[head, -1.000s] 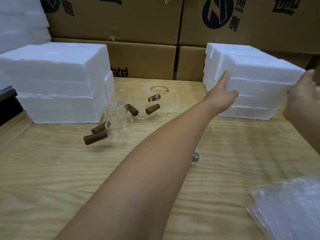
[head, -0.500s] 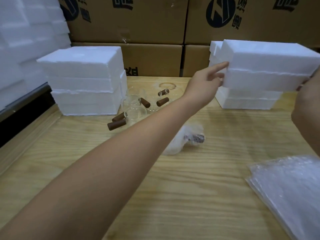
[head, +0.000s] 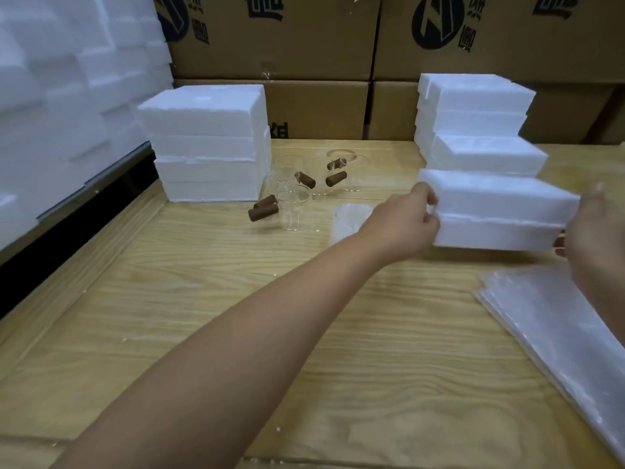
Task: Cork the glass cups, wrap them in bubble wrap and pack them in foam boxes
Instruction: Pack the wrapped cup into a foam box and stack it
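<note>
Left hand point(head: 409, 221) and right hand point(head: 597, 231) are gripping a foam box point(head: 500, 204) by its ends; one wrapped cup point(head: 350, 220) is waiting, other glass cups point(head: 294, 206) lying unwrapped.

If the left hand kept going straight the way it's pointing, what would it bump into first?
The left hand points straight into the foam box whose end it grips. Past that, probably the right-hand foam stack, though depth is unclear.
</note>
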Demonstrator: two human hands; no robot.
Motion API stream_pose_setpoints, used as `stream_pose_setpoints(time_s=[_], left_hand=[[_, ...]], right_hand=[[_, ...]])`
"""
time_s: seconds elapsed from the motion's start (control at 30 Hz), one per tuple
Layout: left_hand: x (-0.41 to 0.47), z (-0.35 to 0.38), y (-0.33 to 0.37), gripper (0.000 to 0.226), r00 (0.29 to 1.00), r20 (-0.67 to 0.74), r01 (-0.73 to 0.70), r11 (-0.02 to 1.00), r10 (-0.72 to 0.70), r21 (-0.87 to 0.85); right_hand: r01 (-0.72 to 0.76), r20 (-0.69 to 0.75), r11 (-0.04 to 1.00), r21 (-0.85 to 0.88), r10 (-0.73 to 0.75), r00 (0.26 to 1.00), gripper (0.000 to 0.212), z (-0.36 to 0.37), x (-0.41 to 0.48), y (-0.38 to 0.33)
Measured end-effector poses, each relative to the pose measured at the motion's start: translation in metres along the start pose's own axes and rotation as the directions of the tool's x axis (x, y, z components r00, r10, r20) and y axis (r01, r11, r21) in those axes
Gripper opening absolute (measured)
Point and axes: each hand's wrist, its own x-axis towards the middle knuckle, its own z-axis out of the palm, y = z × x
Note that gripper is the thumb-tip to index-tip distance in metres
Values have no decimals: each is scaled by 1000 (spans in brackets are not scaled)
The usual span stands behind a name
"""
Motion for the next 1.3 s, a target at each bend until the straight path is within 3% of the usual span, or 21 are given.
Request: stream_pose_setpoints(time_s=[0.13, 0.3, 0.4, 0.53, 0.6, 0.67, 0.77, 0.87, 1.0, 1.1, 1.2, 1.3], left_hand=[[-9, 0, -11, 18, 999, 21, -34, 976, 30, 214], [-19, -6, -13, 22, 994, -54, -83, 978, 95, 192], [-30, -20, -11, 22, 963, -211, -154, 985, 166, 73], [-50, -49, -18, 27, 889, -399, -310, 937, 225, -162], [-61, -61, -30, 40, 834, -500, -379, 901, 234, -212], [-74, -67, -46, 47, 822, -540, -390, 870, 182, -301], [-92, -71, -73, 42, 859, -500, -344, 849, 113, -401], [-109, -69, -96, 38, 910, -411, -251, 851, 46, -461], [-124, -64, -114, 41, 956, -291, -96, 908, -29, -407], [-126, -65, -116, 40, 968, -238, -12, 931, -82, -366], [-126, -65, -113, 47, 962, -261, -12, 941, -81, -337], [-116, -68, -110, 53, 872, -472, -16, 954, -133, -300]], right_hand=[[52, 22, 981, -188, -48, 999, 69, 2, -10, 4], [53, -67, 967, -248, -72, 995, 69, -1, -5, -1], [43, -48, 990, -134, -50, 998, 47, -2, 3, -12], [241, -84, 965, 104, -233, 969, 28, -14, -38, -42], [293, 28, 904, 313, -317, 948, 26, -14, -80, -56], [308, 171, 830, 466, -426, 889, 32, -5, -114, -60], [340, 329, 803, 489, -531, 781, 40, 11, -142, -49], [359, 460, 827, 433, -545, 701, 48, 25, -152, -26], [399, 563, 876, 270, -480, 673, 51, 36, -158, -12], [392, 611, 911, 128, -384, 693, 47, 39, -160, -12], [465, 531, 884, 46, -415, 738, 49, 38, -162, -20], [589, 329, 804, -82, -536, 777, 35, 42, -150, -40]])
